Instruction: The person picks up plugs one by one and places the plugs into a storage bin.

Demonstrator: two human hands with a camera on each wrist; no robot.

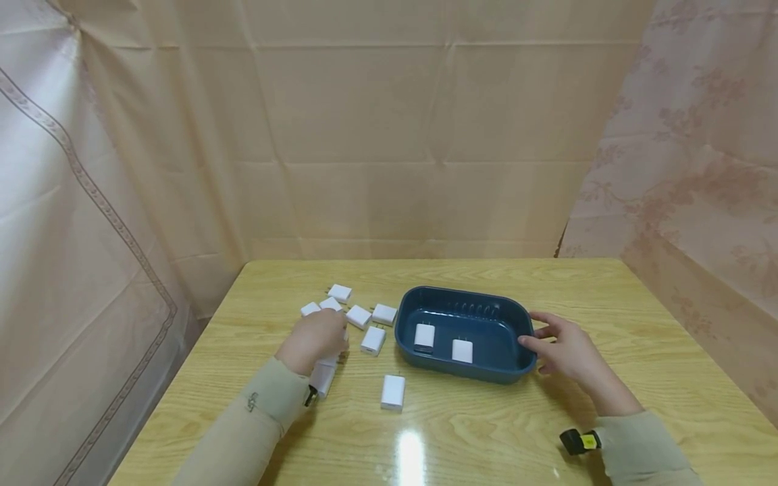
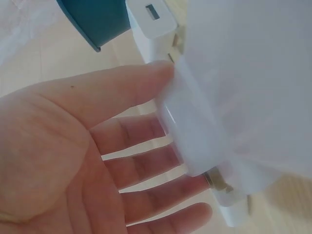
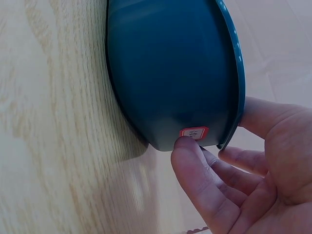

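Observation:
My left hand (image 1: 312, 339) is at the pile of white USB wall chargers on the left. In the left wrist view its thumb and fingertips pinch a white charger (image 2: 192, 134), partly veiled by a large pale blur. Another charger (image 2: 155, 22) with its USB port showing lies just past the thumb. My right hand (image 1: 564, 347) grips the right end of a dark blue plastic basin (image 1: 464, 368), thumb on the rim and other fingers along the outer wall, by a small red-edged sticker (image 3: 194, 133). Two chargers, one (image 1: 424, 336) left of the other (image 1: 462, 351), lie inside.
Several loose chargers, among them one (image 1: 373, 340) near the basin's left end, lie on the wooden table (image 1: 486, 432). A single charger (image 1: 393, 391) lies nearer the front. A beige cloth (image 1: 365, 135) hangs behind the table.

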